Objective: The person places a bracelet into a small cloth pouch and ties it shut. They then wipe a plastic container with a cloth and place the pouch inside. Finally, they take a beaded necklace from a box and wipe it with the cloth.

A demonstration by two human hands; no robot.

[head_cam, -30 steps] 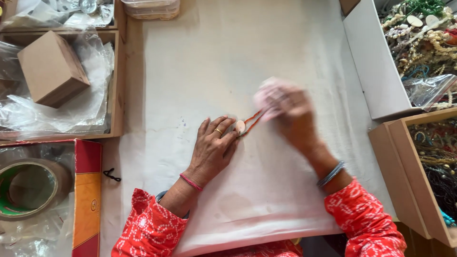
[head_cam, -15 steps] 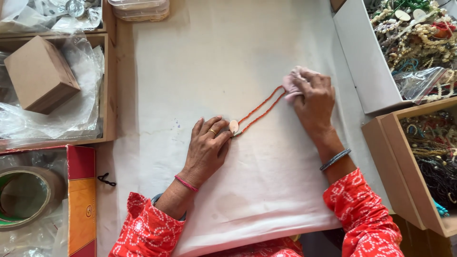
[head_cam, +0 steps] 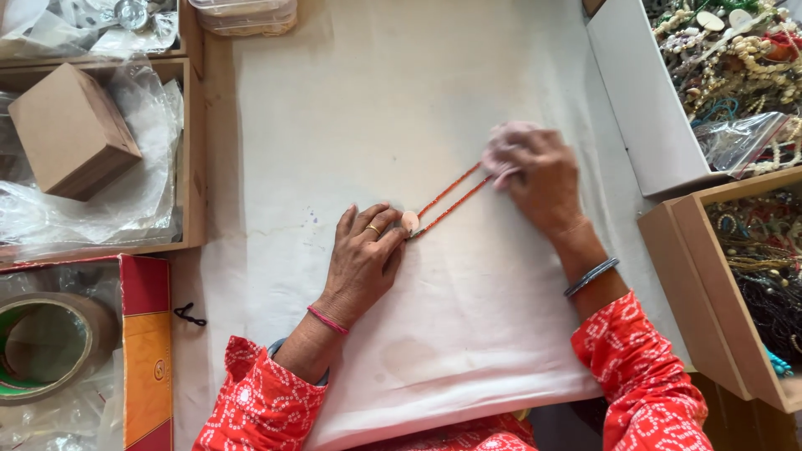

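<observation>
Orange beaded necklace (head_cam: pixel 451 200) with a pale oval pendant (head_cam: pixel 409 221) lies stretched across the white cloth (head_cam: pixel 376 108); left hand (head_cam: pixel 361 263), flat, pins the pendant; right hand (head_cam: pixel 543 179) presses a pink rag (head_cam: pixel 501 144) closed over the strands.

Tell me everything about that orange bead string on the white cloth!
The orange bead necklace is a thin double strand of tiny orange beads, pulled straight and slanted across the white cloth. At its lower end sits a pale oval pendant, pressed down by the left hand. Its upper end disappears under a pink cloth gripped by the right hand.
</observation>
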